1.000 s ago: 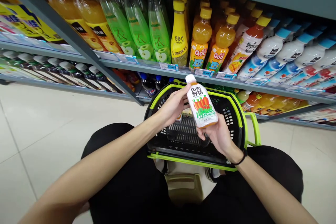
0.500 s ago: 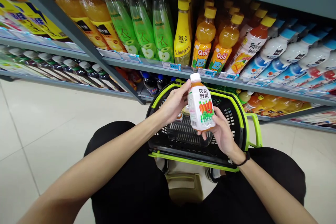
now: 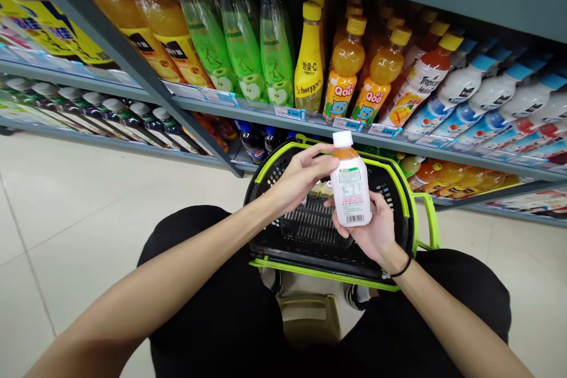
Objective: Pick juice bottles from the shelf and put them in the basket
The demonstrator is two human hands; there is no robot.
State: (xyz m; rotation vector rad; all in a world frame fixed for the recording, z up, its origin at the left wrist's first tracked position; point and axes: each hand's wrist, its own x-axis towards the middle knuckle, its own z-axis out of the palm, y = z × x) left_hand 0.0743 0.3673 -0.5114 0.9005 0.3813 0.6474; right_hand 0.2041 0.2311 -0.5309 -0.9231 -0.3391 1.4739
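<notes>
A small juice bottle [image 3: 352, 192] with a white cap and orange contents is held up over the shopping basket [image 3: 266, 251]. Its back label, with small print and a barcode, faces me. My left hand [image 3: 308, 174] has its fingers at the bottle's neck and upper left side. From below and the right, my right hand [image 3: 376, 227] cradles the lower part, with fingertips showing at the left of the base. The black basket has lime-green rims, and a few small items lie inside, partly hidden by the bottle and my left hand.
Ahead, a grey shelf [image 3: 208, 107] carries green apple drinks [image 3: 275, 53], a yellow Schweppes bottle [image 3: 309, 65], Qoo bottles [image 3: 340, 74] and white blue-capped bottles [image 3: 463, 85]. The basket's green handle [image 3: 429, 221] juts right. A low beige stool [image 3: 310, 316] stands between my feet.
The bottle has turned from its carrot-picture front to its printed back and shifted slightly right. My left hand has moved right with it; my right hand now sits more beneath it.
</notes>
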